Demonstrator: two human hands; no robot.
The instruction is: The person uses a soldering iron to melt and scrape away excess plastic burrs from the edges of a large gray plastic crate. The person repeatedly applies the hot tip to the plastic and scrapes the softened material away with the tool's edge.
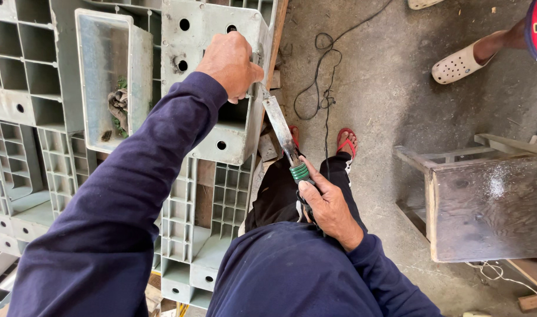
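Left hand (230,63) clamps the grey perforated plastic moulded block (212,82) atop stacked grey grid pallets (186,235), steadying it. Right hand (327,205) closed around the green-ringed handle of a flat-bladed metal tool (280,126), its tip at the block's edge. Wooden box (485,205) stands apart.

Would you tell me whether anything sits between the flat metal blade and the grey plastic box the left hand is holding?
Nothing visible does. The blade, gripped by the right hand, already meets the edge of the grey plastic box just beside the left hand.
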